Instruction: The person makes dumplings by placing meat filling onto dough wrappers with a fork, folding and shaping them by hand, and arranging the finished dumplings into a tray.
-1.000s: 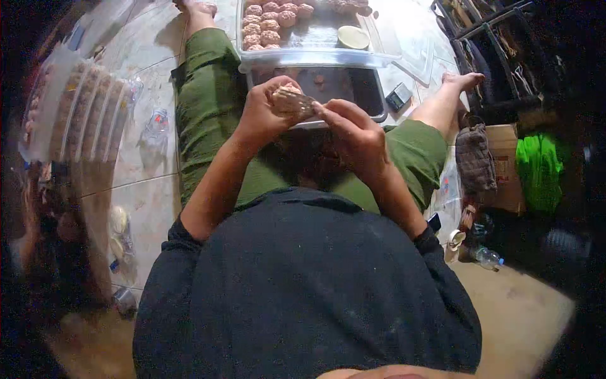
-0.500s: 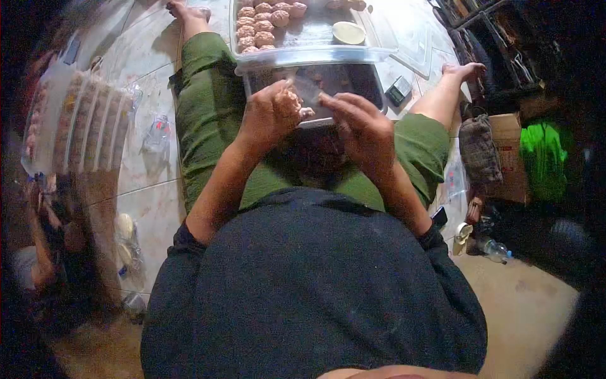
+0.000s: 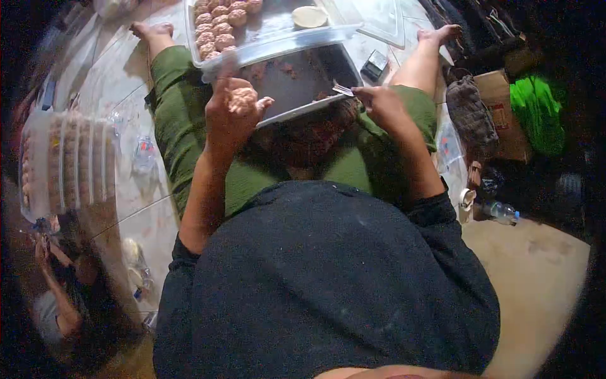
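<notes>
My left hand [image 3: 232,117] is raised at the near left of the dark tray, fingers curled round a lumpy pinkish meat dumpling [image 3: 242,100]. Between the fingers of my right hand [image 3: 384,106] is a small flat metal utensil [image 3: 343,90], its tip over the tray's right side. Reddish scraps of filling stick to the dark tray [image 3: 309,63] between my legs. Just beyond it, a clear plastic container [image 3: 278,43] holds rows of similar dumplings [image 3: 214,28] and a pale stack of round wrappers [image 3: 309,18].
On the left stand stacked clear boxes [image 3: 69,164] full of dumplings, with another person's arm [image 3: 57,290] below them. A small black device [image 3: 375,66] lies right of the tray. Farther right are a grey cloth [image 3: 470,110], a green bag [image 3: 536,117] and a plastic bottle [image 3: 505,213].
My hands have moved apart: the left one goes left with the dumpling, the right one goes right with the utensil. The view has shifted, so the tray and container appear farther left.
</notes>
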Demonstrator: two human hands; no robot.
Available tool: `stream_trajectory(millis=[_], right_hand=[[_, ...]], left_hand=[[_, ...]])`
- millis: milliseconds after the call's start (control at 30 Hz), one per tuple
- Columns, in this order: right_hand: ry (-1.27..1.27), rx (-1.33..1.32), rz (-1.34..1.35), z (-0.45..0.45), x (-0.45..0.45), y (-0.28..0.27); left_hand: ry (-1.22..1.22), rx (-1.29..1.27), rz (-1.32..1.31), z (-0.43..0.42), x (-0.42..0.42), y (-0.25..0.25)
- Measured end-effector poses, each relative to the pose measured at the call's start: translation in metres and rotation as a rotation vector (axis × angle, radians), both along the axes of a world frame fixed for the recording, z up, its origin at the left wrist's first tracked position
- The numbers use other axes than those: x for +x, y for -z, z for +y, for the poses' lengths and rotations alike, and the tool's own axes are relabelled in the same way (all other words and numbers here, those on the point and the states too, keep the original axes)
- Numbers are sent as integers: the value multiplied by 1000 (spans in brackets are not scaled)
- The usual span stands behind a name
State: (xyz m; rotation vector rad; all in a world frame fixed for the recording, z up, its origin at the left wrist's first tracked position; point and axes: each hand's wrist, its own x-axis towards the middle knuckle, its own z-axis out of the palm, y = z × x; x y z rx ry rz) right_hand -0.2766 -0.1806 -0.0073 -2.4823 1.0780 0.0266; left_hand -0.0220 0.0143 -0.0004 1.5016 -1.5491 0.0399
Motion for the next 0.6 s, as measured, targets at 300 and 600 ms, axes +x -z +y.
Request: stream_trajectory(millis=[300, 600], right_hand=[[-24, -379, 212, 2, -6, -63], [-489, -256, -725, 81, 47, -85]], left_hand=[[94, 305, 638, 4, -7, -7], [242, 295, 931, 9, -33, -37]])
